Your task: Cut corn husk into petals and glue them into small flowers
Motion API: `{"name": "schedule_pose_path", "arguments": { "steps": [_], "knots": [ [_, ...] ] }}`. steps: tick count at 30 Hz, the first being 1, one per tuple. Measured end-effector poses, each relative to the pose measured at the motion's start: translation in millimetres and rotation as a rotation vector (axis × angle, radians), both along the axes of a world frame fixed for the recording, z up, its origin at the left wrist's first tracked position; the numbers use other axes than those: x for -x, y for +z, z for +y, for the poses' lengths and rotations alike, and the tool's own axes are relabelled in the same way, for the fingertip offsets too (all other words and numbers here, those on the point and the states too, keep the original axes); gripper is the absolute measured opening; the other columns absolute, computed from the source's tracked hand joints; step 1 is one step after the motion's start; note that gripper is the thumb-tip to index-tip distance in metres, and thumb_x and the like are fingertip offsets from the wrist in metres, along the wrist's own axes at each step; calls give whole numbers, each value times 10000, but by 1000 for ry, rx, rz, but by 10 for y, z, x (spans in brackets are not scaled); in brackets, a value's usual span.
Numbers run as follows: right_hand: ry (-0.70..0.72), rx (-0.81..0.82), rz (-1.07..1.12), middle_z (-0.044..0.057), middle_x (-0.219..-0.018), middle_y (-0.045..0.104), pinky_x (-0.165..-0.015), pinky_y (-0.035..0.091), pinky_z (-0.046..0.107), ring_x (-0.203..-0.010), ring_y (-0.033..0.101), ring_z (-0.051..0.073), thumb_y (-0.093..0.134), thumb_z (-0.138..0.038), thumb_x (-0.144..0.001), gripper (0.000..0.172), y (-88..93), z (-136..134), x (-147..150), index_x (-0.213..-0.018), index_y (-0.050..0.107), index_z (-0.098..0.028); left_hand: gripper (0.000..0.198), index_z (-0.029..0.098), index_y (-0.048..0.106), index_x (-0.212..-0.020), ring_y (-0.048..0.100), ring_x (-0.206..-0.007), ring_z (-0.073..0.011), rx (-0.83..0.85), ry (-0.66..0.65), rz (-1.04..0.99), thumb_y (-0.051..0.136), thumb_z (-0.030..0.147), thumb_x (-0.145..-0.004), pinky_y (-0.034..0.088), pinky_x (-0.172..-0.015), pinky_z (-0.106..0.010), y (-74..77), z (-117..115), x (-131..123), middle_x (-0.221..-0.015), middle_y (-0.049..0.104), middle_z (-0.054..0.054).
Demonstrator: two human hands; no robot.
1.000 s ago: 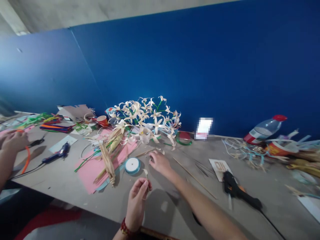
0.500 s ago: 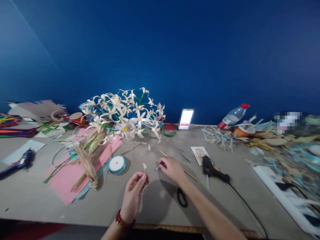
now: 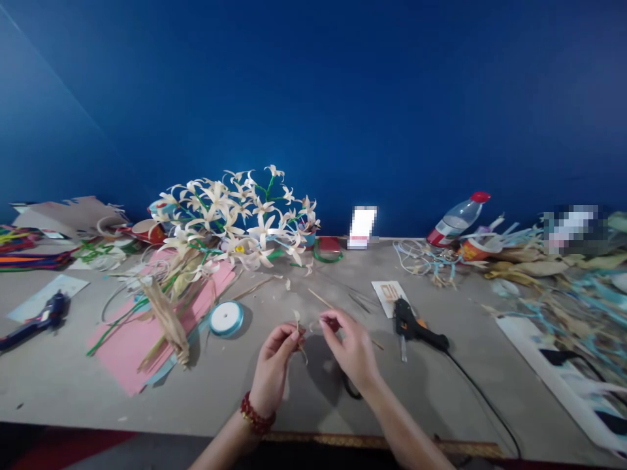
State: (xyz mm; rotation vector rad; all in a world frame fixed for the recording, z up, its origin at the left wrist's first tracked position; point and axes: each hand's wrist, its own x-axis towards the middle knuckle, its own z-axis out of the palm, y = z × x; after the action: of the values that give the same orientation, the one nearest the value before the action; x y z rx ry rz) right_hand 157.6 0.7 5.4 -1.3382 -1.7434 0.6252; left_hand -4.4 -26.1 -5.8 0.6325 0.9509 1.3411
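My left hand, with a red beaded bracelet on its wrist, pinches a small pale petal piece upright between thumb and fingers. A thin strand hangs below those fingertips. Close by on the right, my right hand is closed in a pinch. A thin pale strip shows at its fingertips, too small and blurred to make out fully. The hands are apart, above the grey table. Partly hidden under my right hand lies a black ring-shaped item.
Cream paper-like flowers stand at the back. A ribbon spool, pink sheets and dried husks lie left, near a blue glue gun. Rightward are a black glue gun, its cord, a bottle and a power strip.
My right hand has lifted from the table and come nearer the left, with a thin strip at its fingertips. My left hand has shifted slightly right and up, still holding the petal piece.
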Motion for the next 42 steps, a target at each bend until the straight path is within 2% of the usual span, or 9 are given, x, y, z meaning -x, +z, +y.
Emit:
{"name": "schedule_pose_path", "arguments": {
  "steps": [5, 12, 18, 24, 28, 31, 35, 39, 42],
  "knots": [
    [-9, 127, 351, 35, -798, 672, -680, 507, 282, -718, 631, 180, 587, -316, -864, 131, 5, -73, 54, -911, 631, -203, 123, 157, 651, -785, 608, -891, -184, -65, -71, -82, 681, 275, -802, 478, -821, -317, 121, -13, -51, -1085, 645, -88],
    [4, 355, 826, 0, -735, 649, -635, 517, 284, -655, 614, 160, 673, -330, -778, 143, -126, -169, 154, -830, 603, -216, 109, 171, 631, -775, 636, -837, -172, -58, -123, -117, 686, 261, -800, 480, -820, -310, 156, -65, -118, -1045, 696, -75],
    [-47, 322, 879, -7, -707, 638, -622, 515, 284, -635, 598, 156, 697, -323, -750, 147, -142, -254, 65, -808, 610, -219, 152, 154, 631, -762, 670, -867, -243, -10, -136, -131, 720, 277, -761, 518, -802, -385, 172, -107, -143, -1055, 700, -110],
    [-39, 235, 823, 19, -793, 669, -654, 534, 293, -693, 625, 168, 646, -313, -808, 117, -161, -316, 60, -875, 615, -223, 112, 174, 635, -772, 664, -937, -245, -6, -180, -178, 700, 265, -785, 500, -866, -391, 213, -142, -182, -1031, 713, -87],
    [-37, 172, 552, 74, -1087, 665, -703, 557, 318, -814, 642, 187, 567, -322, -878, 228, -106, -285, -373, -1089, 592, -238, 141, 171, 631, -764, 631, -1059, -301, 8, -176, -167, 718, 282, -767, 472, -916, -425, 218, -161, -150, -1052, 712, -107],
    [-247, 18, 49, 97, -1195, 621, -917, 488, 419, -1037, 603, 246, 546, -306, -877, 305, -106, -249, -1106, -1172, 569, -236, 162, 166, 635, -754, 632, -1048, -304, -13, -131, -106, 735, 293, -748, 463, -917, -422, 206, -164, -96, -1040, 716, -120],
    [-257, 75, -462, 119, -1347, 524, -1022, 393, 496, -1227, 494, 301, 565, -276, -797, 478, -196, -190, -1964, -1271, 517, -239, 149, 161, 653, -765, 647, -963, -274, -59, -117, -47, 726, 290, -760, 459, -876, -390, 181, -136, -76, -987, 724, -117],
    [-83, 143, -547, 128, -1374, 511, -1035, 391, 441, -1250, 488, 281, 559, -253, -763, 496, -280, -72, -2220, -1255, 539, -201, 152, 157, 654, -762, 646, -915, -254, -65, -139, -53, 717, 295, -769, 458, -854, -375, 172, -115, -125, -969, 723, -116],
    [-58, 150, -520, 130, -1290, 579, -1002, 419, 426, -1174, 553, 273, 558, -246, -746, 440, -304, 15, -2234, -1183, 576, -191, 131, 161, 652, -773, 640, -942, -245, -59, -143, -67, 698, 282, -790, 452, -883, -370, 158, -120, -129, -966, 720, -105]
  ]
}}
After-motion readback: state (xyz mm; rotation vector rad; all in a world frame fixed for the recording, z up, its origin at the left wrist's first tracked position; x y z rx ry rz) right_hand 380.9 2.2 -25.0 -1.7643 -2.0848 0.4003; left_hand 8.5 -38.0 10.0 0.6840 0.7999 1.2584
